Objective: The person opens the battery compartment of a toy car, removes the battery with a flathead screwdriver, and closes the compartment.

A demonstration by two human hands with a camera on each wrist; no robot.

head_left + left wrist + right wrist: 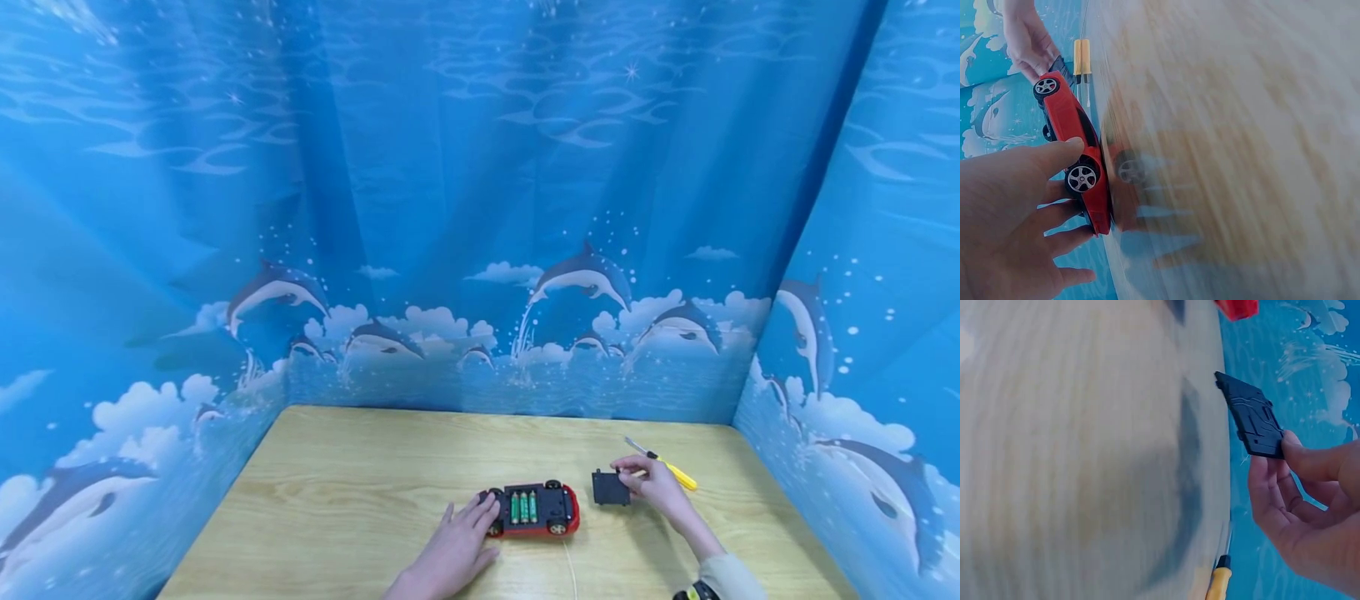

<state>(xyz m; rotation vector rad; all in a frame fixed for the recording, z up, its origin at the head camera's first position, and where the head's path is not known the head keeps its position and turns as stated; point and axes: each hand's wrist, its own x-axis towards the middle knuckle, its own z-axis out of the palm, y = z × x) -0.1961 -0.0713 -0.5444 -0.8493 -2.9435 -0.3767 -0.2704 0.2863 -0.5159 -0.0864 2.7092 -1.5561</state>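
Note:
A red toy car (573, 510) lies upside down on the table, with several green batteries (524, 507) side by side in its uncovered battery compartment. My left hand (459, 542) rests extended fingers on the car's left end; its thumb is out along the near side and overlaps the car in the left wrist view. Between thumb and fingers, my right hand (654, 483) pinches the edge of a black battery cover (611, 489). The cover is held above the table, to the right of the car, and its ridged face shows in the right wrist view (1250, 415).
A screwdriver with a yellow handle (678, 475) lies beyond the right hand. A thin pale cord (571, 567) runs from near the car to the table's front. Blue dolphin-print curtains (480, 208) stand behind and beside the wooden table (360, 467).

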